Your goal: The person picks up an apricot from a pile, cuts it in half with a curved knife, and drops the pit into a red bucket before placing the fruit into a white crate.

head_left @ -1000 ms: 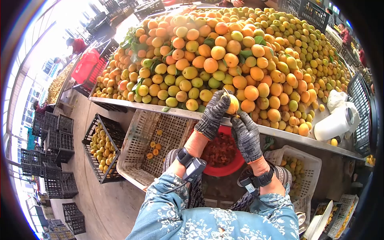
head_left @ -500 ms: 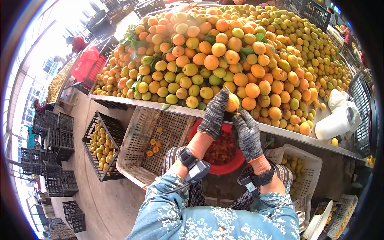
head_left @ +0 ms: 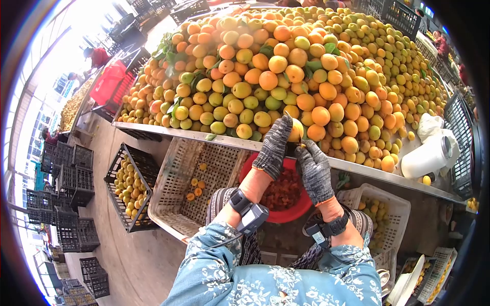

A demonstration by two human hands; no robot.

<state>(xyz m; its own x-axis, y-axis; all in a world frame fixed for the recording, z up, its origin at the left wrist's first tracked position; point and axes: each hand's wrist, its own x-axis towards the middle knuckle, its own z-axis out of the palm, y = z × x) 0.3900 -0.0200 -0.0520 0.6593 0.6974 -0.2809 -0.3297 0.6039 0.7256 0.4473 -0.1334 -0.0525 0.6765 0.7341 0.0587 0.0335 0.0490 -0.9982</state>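
My left hand (head_left: 275, 145), in a grey striped glove, is closed on a yellow-orange apricot (head_left: 296, 131) at the front edge of the fruit heap (head_left: 275, 64). A thin pointed thing sticks up beside its fingertips, too small to name. My right hand (head_left: 315, 171), gloved alike, is just right of and below that apricot. Its fingers are bent together, and what they hold is too small to make out. Beneath both hands is a red basin (head_left: 304, 206) with reddish-orange pieces in it.
A pale crate (head_left: 173, 176) with a few fruits and a black crate (head_left: 148, 189) of fruit are at the left. Another pale crate (head_left: 403, 209) stands right. A white jug (head_left: 426, 157) lies on the metal-edged table (head_left: 357, 171). Black crates and people are farther off.
Both hands stay at nearly the same place, with the apricot still in my left hand. The view has shifted very slightly.
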